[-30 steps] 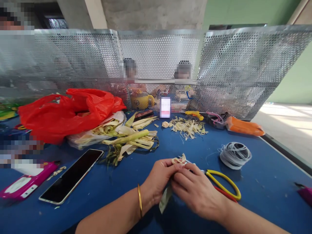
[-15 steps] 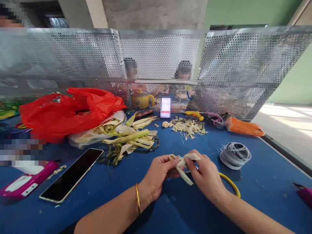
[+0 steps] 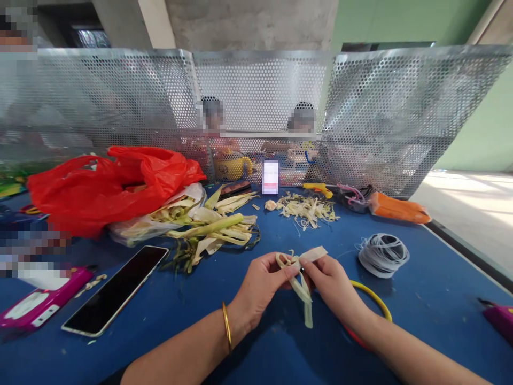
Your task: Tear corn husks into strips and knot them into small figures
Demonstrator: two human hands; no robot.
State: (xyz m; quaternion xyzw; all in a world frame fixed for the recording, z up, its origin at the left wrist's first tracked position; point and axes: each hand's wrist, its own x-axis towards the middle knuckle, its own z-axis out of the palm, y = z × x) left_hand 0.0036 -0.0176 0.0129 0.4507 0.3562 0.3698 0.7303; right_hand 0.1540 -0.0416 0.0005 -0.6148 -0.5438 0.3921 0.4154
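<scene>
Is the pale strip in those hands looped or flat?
Looped: the pale strip curls into a ring by the left hand, a tail hanging below.

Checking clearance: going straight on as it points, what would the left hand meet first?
Likely the right hand, just past the pale strip that the left hand holds; depth is hard to judge.

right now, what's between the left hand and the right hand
In the head view, pale looped strips span from the left hand to the right hand, with ends hanging between them.
</scene>
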